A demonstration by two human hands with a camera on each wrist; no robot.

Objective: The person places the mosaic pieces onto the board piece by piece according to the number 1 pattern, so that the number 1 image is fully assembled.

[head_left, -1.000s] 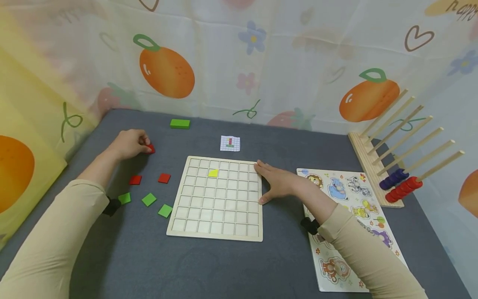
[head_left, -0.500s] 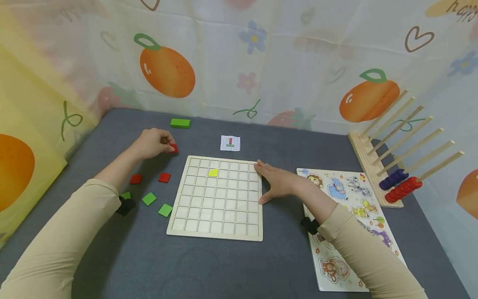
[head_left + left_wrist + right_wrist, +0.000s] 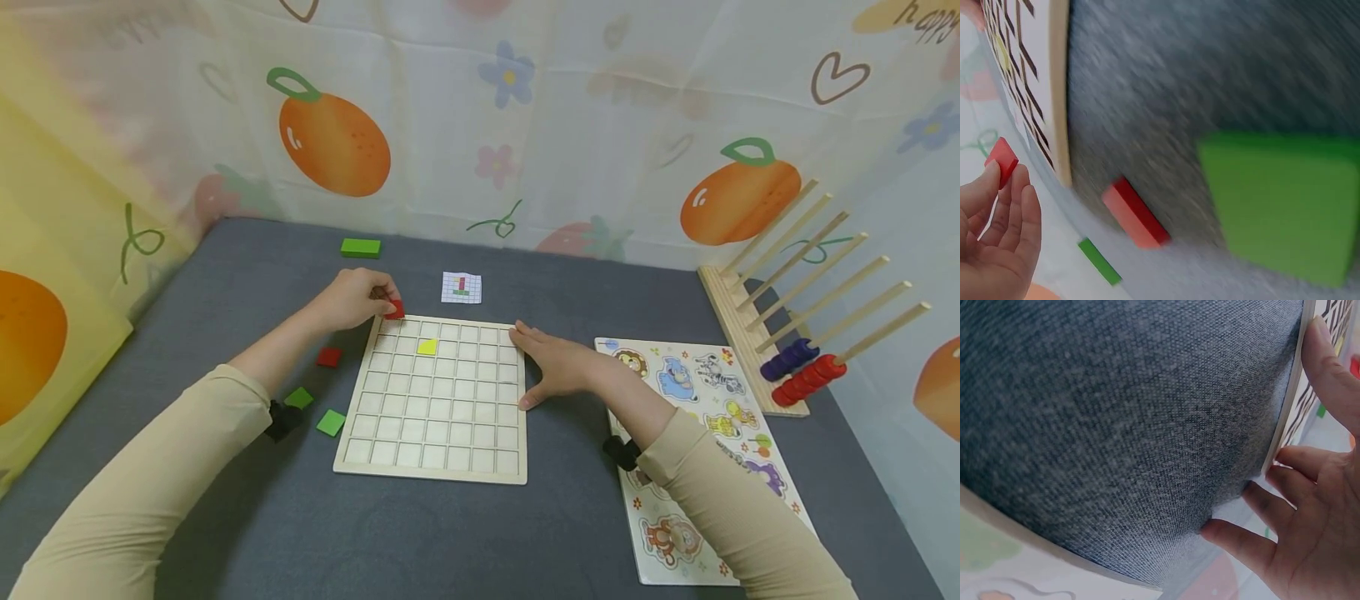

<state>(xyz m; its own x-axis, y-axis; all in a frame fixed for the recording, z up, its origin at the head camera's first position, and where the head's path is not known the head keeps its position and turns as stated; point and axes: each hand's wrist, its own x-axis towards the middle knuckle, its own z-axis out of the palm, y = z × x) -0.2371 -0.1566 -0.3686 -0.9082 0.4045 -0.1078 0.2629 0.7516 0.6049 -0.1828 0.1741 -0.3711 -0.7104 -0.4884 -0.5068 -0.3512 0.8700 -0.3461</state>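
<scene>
My left hand [image 3: 356,298] pinches a red square tile [image 3: 394,310] between thumb and fingers, over the far left corner of a pale wooden grid board [image 3: 427,478]. The left wrist view shows that red tile [image 3: 1002,160] held at the fingertips. One yellow piece [image 3: 427,347] with a slanted corner sits in a cell near the board's far side. My right hand [image 3: 557,363] rests along the board's right edge, fingers spread and relaxed. In the right wrist view its thumb and some fingertips touch the board's rim [image 3: 1291,403].
Left of the board lie another red tile [image 3: 328,357] and green tiles [image 3: 332,422]; my left arm covers others. Behind it are a green block [image 3: 361,247] and a small pattern card [image 3: 461,287]. An animal puzzle board [image 3: 652,533] and a peg rack [image 3: 720,308] stand right.
My left hand has carried the red tile rightward from the left of the table to the board's far left corner. The right hand stays at the board's edge.
</scene>
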